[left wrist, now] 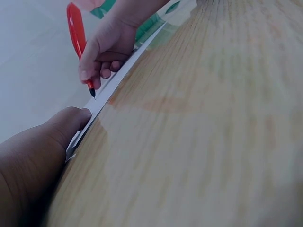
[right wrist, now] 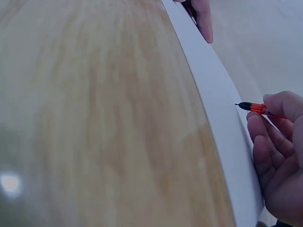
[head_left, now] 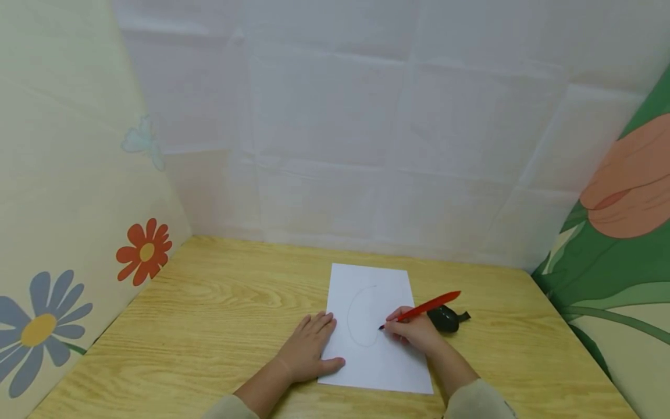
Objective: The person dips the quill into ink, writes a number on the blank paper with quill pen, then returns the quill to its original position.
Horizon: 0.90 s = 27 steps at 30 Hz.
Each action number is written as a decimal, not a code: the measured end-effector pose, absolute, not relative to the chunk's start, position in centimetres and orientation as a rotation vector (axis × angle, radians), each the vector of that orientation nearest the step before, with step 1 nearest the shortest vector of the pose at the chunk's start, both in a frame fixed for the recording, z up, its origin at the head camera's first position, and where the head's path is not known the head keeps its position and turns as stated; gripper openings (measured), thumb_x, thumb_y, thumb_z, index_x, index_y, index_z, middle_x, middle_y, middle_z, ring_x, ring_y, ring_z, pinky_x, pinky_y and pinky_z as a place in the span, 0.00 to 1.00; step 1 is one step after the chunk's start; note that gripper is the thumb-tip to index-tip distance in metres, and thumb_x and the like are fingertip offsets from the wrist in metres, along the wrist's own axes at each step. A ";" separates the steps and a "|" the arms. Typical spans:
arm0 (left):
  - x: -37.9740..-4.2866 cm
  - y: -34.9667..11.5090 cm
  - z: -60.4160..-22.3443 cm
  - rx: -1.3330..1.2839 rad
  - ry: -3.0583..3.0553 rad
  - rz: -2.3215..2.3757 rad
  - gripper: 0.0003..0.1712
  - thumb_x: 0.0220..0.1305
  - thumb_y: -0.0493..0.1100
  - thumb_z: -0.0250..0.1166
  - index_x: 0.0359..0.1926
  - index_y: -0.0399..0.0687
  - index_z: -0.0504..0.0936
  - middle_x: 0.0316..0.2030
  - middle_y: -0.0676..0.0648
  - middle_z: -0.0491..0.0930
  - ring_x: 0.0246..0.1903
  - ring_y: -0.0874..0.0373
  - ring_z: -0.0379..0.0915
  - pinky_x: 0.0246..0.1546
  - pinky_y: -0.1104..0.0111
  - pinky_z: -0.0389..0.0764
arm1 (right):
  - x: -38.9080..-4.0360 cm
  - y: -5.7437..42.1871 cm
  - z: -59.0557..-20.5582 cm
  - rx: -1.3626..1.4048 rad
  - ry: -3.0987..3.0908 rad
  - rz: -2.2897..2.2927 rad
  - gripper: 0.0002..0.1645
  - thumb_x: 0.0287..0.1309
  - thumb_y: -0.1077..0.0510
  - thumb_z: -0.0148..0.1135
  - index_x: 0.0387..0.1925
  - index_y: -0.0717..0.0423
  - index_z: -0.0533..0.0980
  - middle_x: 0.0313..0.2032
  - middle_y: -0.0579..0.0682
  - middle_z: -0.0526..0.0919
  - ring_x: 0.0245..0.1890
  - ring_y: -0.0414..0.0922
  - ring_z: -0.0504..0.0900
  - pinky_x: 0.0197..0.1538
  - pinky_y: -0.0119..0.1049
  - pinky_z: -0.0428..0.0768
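A sheet of white paper (head_left: pixel 377 372) lies on the wooden table, bearing a thin open curve (head_left: pixel 348 317) like a partial oval. My right hand (head_left: pixel 417 331) pinches a red pen (head_left: pixel 430 304) with a broad, tapering body and a black tip. The tip points down at the sheet, by the curve's lower right end. In the right wrist view the curled lower fingers (right wrist: pixel 270 158) sit at the paper. My left hand (head_left: pixel 309 351) rests flat on the paper's left edge, fingers spread and thumb (left wrist: pixel 71 120) on the sheet.
Just behind my right hand sits a glossy black rounded object (head_left: pixel 444 319) with a short stem-like tab. A pale cloth (head_left: pixel 335 145) hangs along the table's back edge. Flower-printed panels (head_left: pixel 143 251) stand at left and right.
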<state>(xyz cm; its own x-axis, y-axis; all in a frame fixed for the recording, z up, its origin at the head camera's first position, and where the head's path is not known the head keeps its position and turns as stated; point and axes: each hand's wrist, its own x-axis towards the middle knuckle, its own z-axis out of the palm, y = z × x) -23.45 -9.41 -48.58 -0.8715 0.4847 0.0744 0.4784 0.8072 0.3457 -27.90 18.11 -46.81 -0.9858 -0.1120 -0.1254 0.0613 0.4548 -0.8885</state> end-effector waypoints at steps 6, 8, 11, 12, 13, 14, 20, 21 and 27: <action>-23.5 -9.6 -48.7 0.806 2.978 0.555 0.51 0.60 0.70 0.58 0.71 0.38 0.63 0.73 0.41 0.60 0.74 0.45 0.52 0.75 0.48 0.51 | -28.0 18.0 -46.7 -0.029 2.538 -1.560 0.12 0.54 0.56 0.70 0.36 0.60 0.81 0.22 0.47 0.80 0.23 0.42 0.75 0.28 0.32 0.75; -23.4 -9.6 -48.7 0.809 2.979 0.554 0.51 0.60 0.70 0.58 0.71 0.38 0.63 0.73 0.41 0.60 0.74 0.45 0.52 0.75 0.48 0.51 | -28.0 17.9 -46.7 -0.024 2.537 -1.563 0.12 0.54 0.56 0.70 0.36 0.60 0.81 0.22 0.47 0.80 0.23 0.42 0.75 0.28 0.32 0.75; -23.4 -9.7 -48.7 0.813 2.979 0.553 0.51 0.60 0.70 0.57 0.71 0.38 0.63 0.73 0.41 0.60 0.74 0.45 0.52 0.75 0.48 0.51 | -28.1 17.8 -46.7 -0.012 2.540 -1.566 0.11 0.54 0.56 0.70 0.36 0.60 0.81 0.21 0.47 0.80 0.23 0.42 0.75 0.27 0.32 0.75; -23.4 -9.7 -48.7 0.814 2.979 0.553 0.51 0.60 0.70 0.57 0.71 0.37 0.63 0.73 0.41 0.60 0.74 0.45 0.52 0.75 0.48 0.51 | -28.1 17.7 -46.7 -0.009 2.540 -1.569 0.11 0.54 0.56 0.70 0.35 0.60 0.81 0.21 0.47 0.80 0.23 0.42 0.75 0.27 0.31 0.75; -23.4 -9.7 -48.7 0.815 2.979 0.551 0.51 0.60 0.70 0.57 0.71 0.37 0.63 0.73 0.41 0.60 0.74 0.45 0.52 0.75 0.48 0.51 | -28.1 17.7 -46.7 -0.007 2.543 -1.570 0.11 0.54 0.57 0.70 0.35 0.60 0.81 0.21 0.47 0.80 0.22 0.42 0.75 0.27 0.31 0.75; -23.4 -9.7 -48.7 0.816 2.979 0.550 0.51 0.60 0.70 0.57 0.71 0.37 0.63 0.73 0.41 0.60 0.74 0.45 0.52 0.75 0.48 0.51 | -28.1 17.7 -46.7 -0.003 2.543 -1.573 0.11 0.54 0.57 0.70 0.35 0.59 0.81 0.21 0.47 0.80 0.22 0.42 0.75 0.27 0.31 0.75; -23.4 -9.8 -48.7 0.821 2.978 0.557 0.51 0.60 0.70 0.57 0.71 0.37 0.63 0.73 0.41 0.61 0.74 0.44 0.52 0.75 0.48 0.52 | -28.2 17.5 -46.7 0.005 2.551 -1.576 0.10 0.54 0.57 0.70 0.35 0.59 0.81 0.21 0.47 0.80 0.22 0.42 0.75 0.27 0.31 0.74; -23.4 -9.8 -48.7 0.821 2.978 0.561 0.51 0.60 0.70 0.57 0.71 0.37 0.63 0.73 0.41 0.61 0.74 0.44 0.52 0.75 0.48 0.52 | -28.2 17.5 -46.7 0.008 2.552 -1.575 0.10 0.54 0.57 0.70 0.35 0.59 0.81 0.21 0.47 0.80 0.22 0.42 0.75 0.27 0.31 0.74; -23.3 -9.8 -48.6 0.824 2.979 0.572 0.51 0.60 0.70 0.58 0.71 0.37 0.64 0.73 0.40 0.61 0.74 0.44 0.53 0.75 0.48 0.52 | -28.4 17.3 -46.7 0.017 2.559 -1.574 0.11 0.54 0.56 0.71 0.35 0.59 0.81 0.20 0.46 0.79 0.22 0.42 0.74 0.27 0.32 0.73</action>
